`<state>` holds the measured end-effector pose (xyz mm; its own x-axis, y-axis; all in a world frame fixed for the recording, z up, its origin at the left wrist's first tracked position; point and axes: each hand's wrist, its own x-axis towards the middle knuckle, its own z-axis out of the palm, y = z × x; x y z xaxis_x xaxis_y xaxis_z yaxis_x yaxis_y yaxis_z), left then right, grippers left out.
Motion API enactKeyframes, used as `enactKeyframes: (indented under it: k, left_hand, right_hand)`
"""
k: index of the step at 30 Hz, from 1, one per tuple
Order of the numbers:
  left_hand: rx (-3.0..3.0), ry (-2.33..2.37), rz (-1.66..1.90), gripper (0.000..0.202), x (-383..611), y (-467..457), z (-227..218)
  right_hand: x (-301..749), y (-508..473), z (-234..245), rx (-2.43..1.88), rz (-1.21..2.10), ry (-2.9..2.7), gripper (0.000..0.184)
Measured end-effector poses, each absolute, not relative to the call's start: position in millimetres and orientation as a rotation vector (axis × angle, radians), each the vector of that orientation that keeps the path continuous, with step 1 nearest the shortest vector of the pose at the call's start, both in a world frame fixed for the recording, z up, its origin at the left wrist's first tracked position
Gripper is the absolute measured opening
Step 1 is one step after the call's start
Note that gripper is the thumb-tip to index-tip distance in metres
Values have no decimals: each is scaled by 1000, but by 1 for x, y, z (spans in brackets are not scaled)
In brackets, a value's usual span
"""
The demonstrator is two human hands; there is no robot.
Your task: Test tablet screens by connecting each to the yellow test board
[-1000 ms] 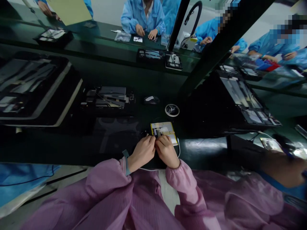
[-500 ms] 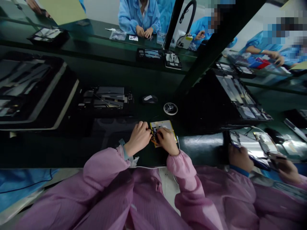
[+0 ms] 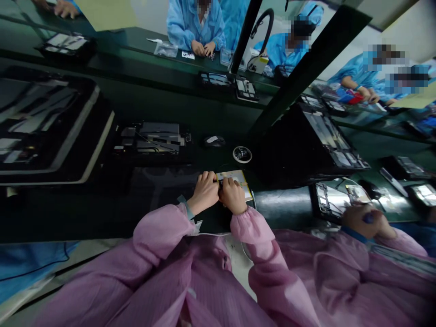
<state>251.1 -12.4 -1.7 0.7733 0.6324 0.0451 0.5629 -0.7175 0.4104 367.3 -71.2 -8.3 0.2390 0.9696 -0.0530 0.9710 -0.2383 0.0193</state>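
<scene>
My left hand and my right hand are close together over the near part of the dark bench. Both have curled fingers, and the fingertips meet around something small that they hide. Under and behind my right hand lies a flat pale rectangular piece with yellow edges, partly covered by the hands. To the left of my left hand is a dark flat panel on the bench. A white cable runs by the pale piece's right edge.
Stacked black trays stand at left and right. Behind my hands are a tray of parts, a dark mouse-like object and a round dish. A co-worker's hands are at the right; others sit across the bench.
My hands have drawn closer together, the left one moving right. The small dark and orange parts seen between them are now hidden. The co-worker's hands at right have come together.
</scene>
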Motion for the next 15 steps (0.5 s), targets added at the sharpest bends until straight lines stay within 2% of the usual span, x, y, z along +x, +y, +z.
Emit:
enactKeyframes:
  k: [3,6,10,12,15]
  left_hand:
    - [2556,867,324,21,233,-11,12]
    - [2439,902,576,42,178,-8,21]
    - [2187,1563,803,42,85,-6,-1]
    - [2059,1635,797,47,54,-7,-16]
    - [1775,1602,838,49,36,-11,-23]
  right_hand:
    - [373,-78,3,2439,-24,1995,20]
    - [369,-91,16,2595,122,2173,30]
    - [339,-101,11,2643,-102,2395,32]
    - [319,-100,1,2620,-203,2406,31]
    - [294,-99,-12,2669,-151,2338,35]
